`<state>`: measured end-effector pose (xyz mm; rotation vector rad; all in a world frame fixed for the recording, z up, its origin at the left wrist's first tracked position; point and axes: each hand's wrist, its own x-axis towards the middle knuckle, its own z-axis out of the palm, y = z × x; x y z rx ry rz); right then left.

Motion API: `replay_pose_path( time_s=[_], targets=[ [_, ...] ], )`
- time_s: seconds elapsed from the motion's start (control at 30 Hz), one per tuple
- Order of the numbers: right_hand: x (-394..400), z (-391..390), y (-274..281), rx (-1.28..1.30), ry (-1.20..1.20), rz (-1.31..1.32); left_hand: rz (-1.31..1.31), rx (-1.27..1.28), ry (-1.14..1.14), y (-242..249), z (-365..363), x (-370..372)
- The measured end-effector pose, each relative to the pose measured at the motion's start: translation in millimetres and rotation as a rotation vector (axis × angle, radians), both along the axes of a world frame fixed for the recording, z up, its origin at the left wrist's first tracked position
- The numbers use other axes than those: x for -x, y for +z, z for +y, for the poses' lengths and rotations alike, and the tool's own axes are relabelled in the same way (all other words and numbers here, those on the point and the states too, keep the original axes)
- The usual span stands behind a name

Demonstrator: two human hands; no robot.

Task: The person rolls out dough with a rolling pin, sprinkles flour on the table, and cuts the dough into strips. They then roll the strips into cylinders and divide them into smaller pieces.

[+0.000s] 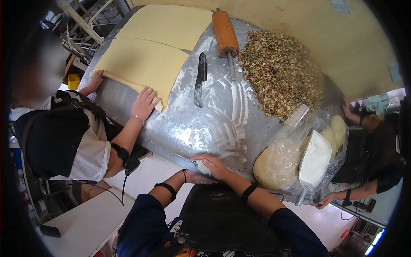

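At the near edge of the metal table, my right hand (212, 166) curls over a small heap of white flour (203, 167) at the rim. Below the rim, my left hand (198, 177) is cupped, palm up, with flour on its skin; its fingers are partly hidden under my right hand. Beyond both hands the steel surface (192, 132) is smeared with flour. A dark-bladed knife (201, 79) lies farther up, near a wooden rolling pin (225, 34) with a metal rod.
At left, a co-worker's hands (144, 104) touch the rolled edge of a dough sheet (145, 64). A chopped nut-like pile (280, 73) lies at right, beyond bagged dough (278, 167) and a flour scoop (316, 160). Another person's hand (326, 200) holds the right edge.
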<state>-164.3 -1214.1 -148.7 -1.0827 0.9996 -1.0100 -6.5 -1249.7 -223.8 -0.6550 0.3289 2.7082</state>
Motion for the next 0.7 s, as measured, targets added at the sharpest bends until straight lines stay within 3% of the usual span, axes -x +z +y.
replay_pose_path(
  time_s=[0.1,0.17,0.2,0.33,0.4,0.7],
  targets=[
    [-2,3,1,0.062,0.033,0.132,0.070,0.016,-0.009,1,0,-5],
    [-5,4,10,0.124,0.062,0.192,-0.440,0.001,0.070,47,-10,3],
    [-6,5,13,0.183,0.089,0.255,-0.493,0.018,0.078,52,-12,4],
    [-18,13,15,0.375,0.185,0.466,-0.317,0.033,0.043,29,-9,-4],
    [-25,17,18,0.489,0.211,0.734,-0.266,0.035,0.038,21,-8,-7],
    [-36,21,24,0.398,0.399,0.770,-0.240,0.028,0.032,16,-3,-15]
  ],
)
